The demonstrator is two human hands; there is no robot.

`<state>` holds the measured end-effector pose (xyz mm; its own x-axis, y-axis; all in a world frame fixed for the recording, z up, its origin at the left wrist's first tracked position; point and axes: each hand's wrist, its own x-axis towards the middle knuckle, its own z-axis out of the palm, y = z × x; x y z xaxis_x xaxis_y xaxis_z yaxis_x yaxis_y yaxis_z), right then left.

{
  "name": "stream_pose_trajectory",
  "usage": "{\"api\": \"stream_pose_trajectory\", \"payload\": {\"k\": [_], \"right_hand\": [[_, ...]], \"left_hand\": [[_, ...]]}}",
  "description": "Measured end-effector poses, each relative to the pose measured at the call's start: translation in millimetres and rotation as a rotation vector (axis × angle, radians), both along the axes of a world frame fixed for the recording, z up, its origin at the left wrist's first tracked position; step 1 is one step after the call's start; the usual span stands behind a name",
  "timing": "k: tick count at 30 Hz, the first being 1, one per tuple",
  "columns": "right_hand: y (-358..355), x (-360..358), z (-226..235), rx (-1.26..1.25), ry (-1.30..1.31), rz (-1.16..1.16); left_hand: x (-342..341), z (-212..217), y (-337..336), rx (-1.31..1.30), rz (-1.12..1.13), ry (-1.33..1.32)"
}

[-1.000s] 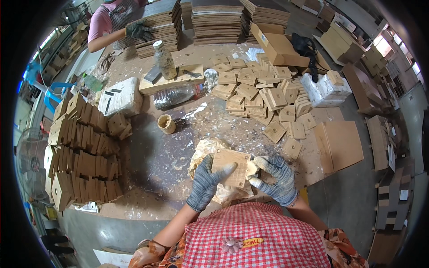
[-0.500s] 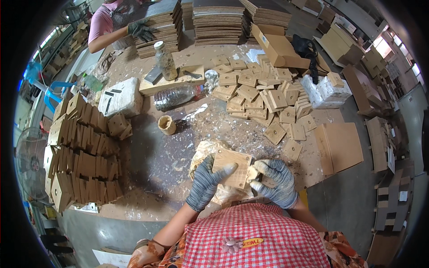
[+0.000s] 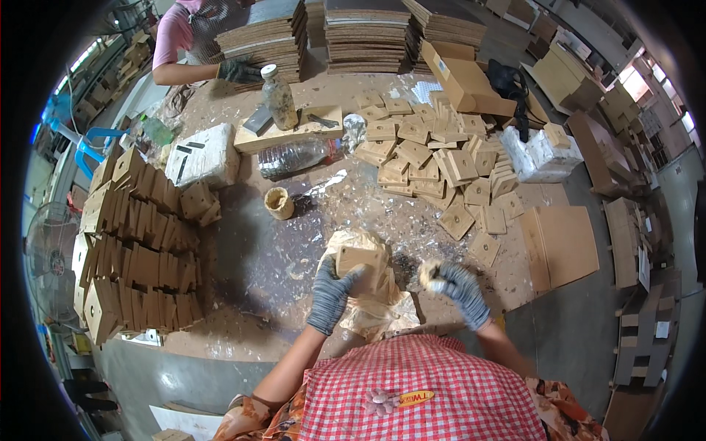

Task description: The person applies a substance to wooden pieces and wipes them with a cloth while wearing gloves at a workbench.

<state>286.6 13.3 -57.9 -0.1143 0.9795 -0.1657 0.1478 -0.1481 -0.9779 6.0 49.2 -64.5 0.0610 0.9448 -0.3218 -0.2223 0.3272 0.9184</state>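
Note:
My left hand (image 3: 330,300), in a grey knit glove, grips a square wooden block (image 3: 362,260) with holes near its corners, the thumb lying over its face. Under the block spreads a crumpled cream-coloured sheet (image 3: 384,314) on the worktable. To the right, my gloved right hand (image 3: 460,291) is closed around a pale cream wad (image 3: 429,273), apart from the block. Motion blurs the wad, and its material cannot be made out.
Stacked wooden blocks (image 3: 140,250) stand at left; a loose heap of blocks (image 3: 434,158) lies beyond my hands. A small crusted pot (image 3: 279,203), a bottle (image 3: 279,99) and a cardboard piece (image 3: 559,245) share the table. A co-worker's gloved hand (image 3: 239,71) rests by stacked boards (image 3: 368,40).
My right hand has moved away from the block's right edge with the pale wad. My left hand has tilted the block and shifted it slightly left. The co-worker's hand has lowered.

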Motion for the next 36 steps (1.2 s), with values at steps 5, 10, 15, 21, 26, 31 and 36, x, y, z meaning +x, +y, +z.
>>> {"api": "stream_pose_trajectory", "payload": {"k": [5,10,15,21,26,31,36], "right_hand": [[-42,-37,-30,-0.287,0.097,0.174],[-37,-46,-32,-0.369,0.036,0.266],[-16,-43,-19,-0.251,0.31,0.023],[1,-66,-5,-0.156,0.214,0.129],[3,-62,-17,-0.134,0.07,0.273],[-16,-81,-6,-0.151,0.173,0.316],[-5,-79,-8,-0.193,0.292,0.193]], "left_hand": [[-16,-46,-15,-0.039,-0.084,0.126],[-18,-79,-32,-0.081,-0.044,-0.014],[-15,-71,-34,-0.154,-0.134,0.045],[-1,-54,-35,-0.061,-0.132,-0.037],[4,-46,-38,-0.023,0.012,0.027],[3,-54,-33,0.013,0.071,-0.006],[-7,-49,-31,-0.056,-0.061,0.108]]}}
